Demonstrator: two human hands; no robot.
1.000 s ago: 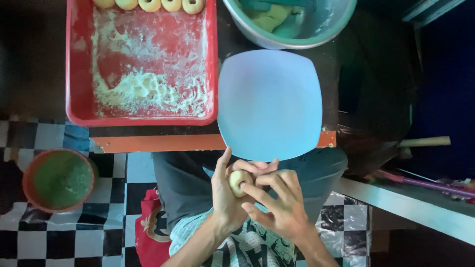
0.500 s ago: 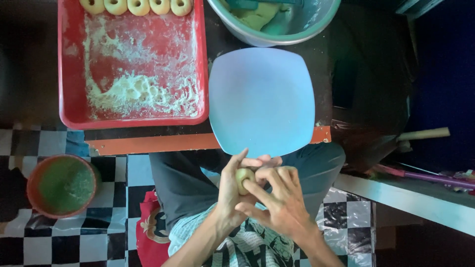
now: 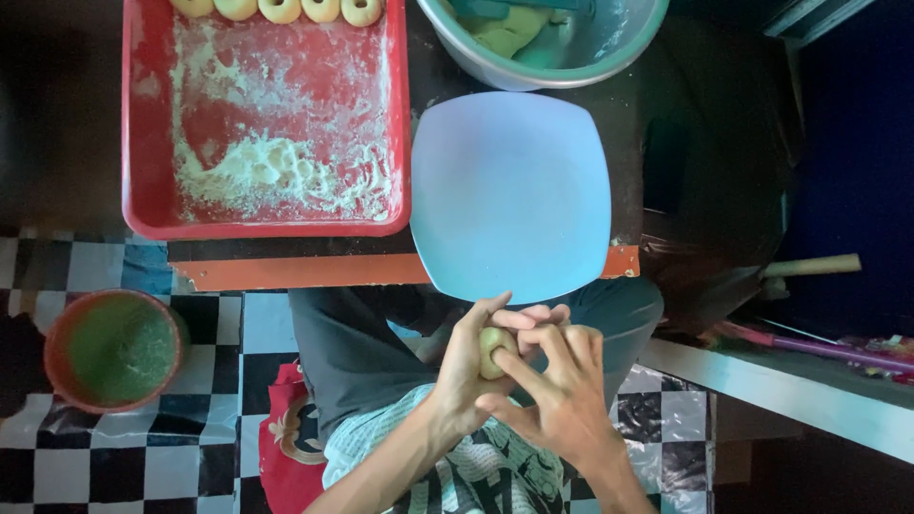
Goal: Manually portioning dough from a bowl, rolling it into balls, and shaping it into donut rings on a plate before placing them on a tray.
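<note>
A small pale ball of dough [image 3: 494, 348] sits between both palms over my lap. My left hand [image 3: 466, 366] cups it from the left with fingers curled around it. My right hand [image 3: 564, 390] presses on it from the right, fingers spread over the top. Just beyond the hands a light blue square plate [image 3: 509, 195] lies bare on the low table. Further left is a red tray [image 3: 267, 124] dusted with flour, with a row of several ring-shaped dough pieces [image 3: 279, 9] along its far edge.
A pale green bowl [image 3: 571, 43] holding a lump of dough stands at the far side of the table. An orange bowl with green contents [image 3: 114, 347] sits on the checkered floor to the left. A wooden handle [image 3: 809, 266] lies at the right.
The view has shifted slightly, so the tray and plate sit further left and higher. My hands keep working the dough ball, with the right hand's fingers now spread over it.
</note>
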